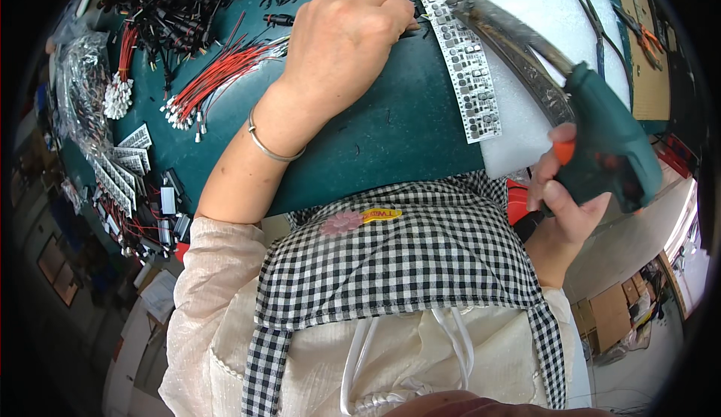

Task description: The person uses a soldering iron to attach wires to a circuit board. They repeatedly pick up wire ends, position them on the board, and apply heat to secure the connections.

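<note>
We see our right hand [562, 205] wrapped tight around the handle of a green glue gun [601, 143] at the right edge of the table. One finger rests by the orange trigger [565, 151]. The gun's long, dirty barrel [511, 42] points up and to the left — its tip sits just over the top end of a white strip of little circuit boards [466, 64]. So the gun's long line runs from lower right to upper left.

Our left hand [345, 38] lies knuckles up on the dark green mat [390, 132], with its fingers curled down beside the top of the strip. We cannot tell if those fingers pinch anything, because the hand hides them. A thin silver bangle [272, 147] sits on that wrist.

The strip is long and thin. It lies half on the mat and half on a white foam sheet [526, 4], running from the top down toward us.

On our checked apron [405, 259] there is a pink flower patch [342, 222] and a small yellow label [381, 213] — both near the top edge. A brown cardboard sheet [647, 72] lies at the far right, near some pliers [597, 23]. Red wires [218, 79] with white ends lie in a bunch to the left, and more white board strips [120, 165] are stacked at the left edge of the table.
</note>
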### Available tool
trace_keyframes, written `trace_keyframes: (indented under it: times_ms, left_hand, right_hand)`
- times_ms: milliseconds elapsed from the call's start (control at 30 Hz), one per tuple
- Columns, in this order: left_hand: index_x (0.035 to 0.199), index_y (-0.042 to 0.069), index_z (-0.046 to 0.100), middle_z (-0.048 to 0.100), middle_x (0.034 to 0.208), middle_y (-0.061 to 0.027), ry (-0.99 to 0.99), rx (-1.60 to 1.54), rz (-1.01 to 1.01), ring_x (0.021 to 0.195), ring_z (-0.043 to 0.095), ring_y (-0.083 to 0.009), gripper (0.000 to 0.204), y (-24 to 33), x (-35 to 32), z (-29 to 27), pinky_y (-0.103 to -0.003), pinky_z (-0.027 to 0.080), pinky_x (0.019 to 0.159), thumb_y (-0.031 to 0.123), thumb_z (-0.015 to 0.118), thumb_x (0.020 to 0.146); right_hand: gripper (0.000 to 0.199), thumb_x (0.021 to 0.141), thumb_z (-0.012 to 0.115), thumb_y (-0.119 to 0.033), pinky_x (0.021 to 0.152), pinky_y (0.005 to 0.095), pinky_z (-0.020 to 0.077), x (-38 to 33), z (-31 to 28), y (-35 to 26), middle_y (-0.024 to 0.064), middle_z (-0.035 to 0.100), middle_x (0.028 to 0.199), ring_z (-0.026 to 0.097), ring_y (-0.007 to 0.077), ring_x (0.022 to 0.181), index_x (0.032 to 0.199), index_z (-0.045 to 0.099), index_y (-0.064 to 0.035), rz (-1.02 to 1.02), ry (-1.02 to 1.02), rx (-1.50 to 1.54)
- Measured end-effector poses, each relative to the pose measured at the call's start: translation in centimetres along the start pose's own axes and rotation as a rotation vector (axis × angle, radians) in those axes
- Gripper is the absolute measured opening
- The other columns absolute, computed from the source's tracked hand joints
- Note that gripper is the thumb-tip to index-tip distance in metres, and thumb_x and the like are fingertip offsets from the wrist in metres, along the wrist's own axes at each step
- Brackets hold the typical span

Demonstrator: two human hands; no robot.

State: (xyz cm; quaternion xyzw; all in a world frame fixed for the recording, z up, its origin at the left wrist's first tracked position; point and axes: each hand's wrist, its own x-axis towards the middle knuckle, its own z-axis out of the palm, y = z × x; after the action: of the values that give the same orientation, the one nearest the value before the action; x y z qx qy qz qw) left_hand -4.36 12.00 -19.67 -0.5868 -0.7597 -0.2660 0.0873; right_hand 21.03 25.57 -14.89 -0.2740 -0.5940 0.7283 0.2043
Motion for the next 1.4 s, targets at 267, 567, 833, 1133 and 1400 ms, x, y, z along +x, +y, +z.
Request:
trace_keyframes:
  times_ms: [267, 567, 833, 1133, 1400]
  left_hand:
    - [0.069, 0.007, 0.063, 0.061, 0.068, -0.0058, -0.006, -0.005, -0.001, 0.067, 0.063, -0.0243, 0.007, 0.1, 0.1, 0.1, -0.037, 0.050, 0.055, 0.012, 0.066, 0.072]
    - [0.072, 0.009, 0.067, 0.064, 0.070, -0.0053, -0.025, 0.024, 0.002, 0.068, 0.064, -0.0227, 0.004, -0.3, 0.0, 0.5, -0.035, 0.052, 0.057, 0.013, 0.067, 0.072]
    - [0.082, 0.007, 0.068, 0.064, 0.069, -0.0072, -0.072, -0.012, -0.048, 0.058, 0.061, -0.0254, 0.011, -0.4, 0.0, 0.5, -0.034, 0.049, 0.053, 0.018, 0.070, 0.082]
    - [0.086, 0.005, 0.070, 0.060, 0.059, -0.0110, -0.131, -0.159, -0.223, 0.047, 0.057, -0.0249, 0.014, 0.1, -0.3, 0.8, -0.033, 0.046, 0.048, 0.019, 0.069, 0.084]
    - [0.077, 0.007, 0.067, 0.059, 0.055, -0.0063, -0.043, -0.005, -0.261, 0.045, 0.057, -0.0216, 0.016, 1.6, -0.5, 1.5, -0.031, 0.044, 0.045, 0.022, 0.073, 0.079]
  right_hand:
    - [0.077, 0.074, 0.079, -0.016, 0.039, 0.0232, 0.0416, 0.3, 0.5, 0.0, 0.0195, 0.057, 0.086, 0.050, 0.0136, 0.045, 0.128, 0.034, 0.0143, -0.049, 0.032, -0.029]
    - [0.074, 0.075, 0.078, -0.017, 0.038, 0.0237, 0.0421, 0.0, 0.0, 0.1, 0.0232, 0.056, 0.101, 0.050, 0.0139, 0.045, 0.127, 0.034, 0.0135, -0.066, 0.010, -0.032]
    - [0.072, 0.075, 0.077, -0.015, 0.038, 0.0237, 0.0415, 0.1, 0.1, -0.1, 0.0222, 0.056, 0.096, 0.049, 0.0136, 0.045, 0.126, 0.035, 0.0141, -0.105, 0.004, -0.017]
    - [0.064, 0.074, 0.076, -0.006, 0.044, 0.0217, 0.0433, -0.9, -1.6, 0.4, 0.0270, 0.054, 0.117, 0.055, 0.0137, 0.052, 0.124, 0.041, 0.0137, -0.062, -0.059, 0.046]
    - [0.068, 0.076, 0.077, -0.015, 0.039, 0.0220, 0.0388, -1.1, -1.0, 0.4, 0.0104, 0.052, 0.068, 0.047, 0.0130, 0.043, 0.123, 0.038, 0.0145, -0.056, -0.068, -0.043]
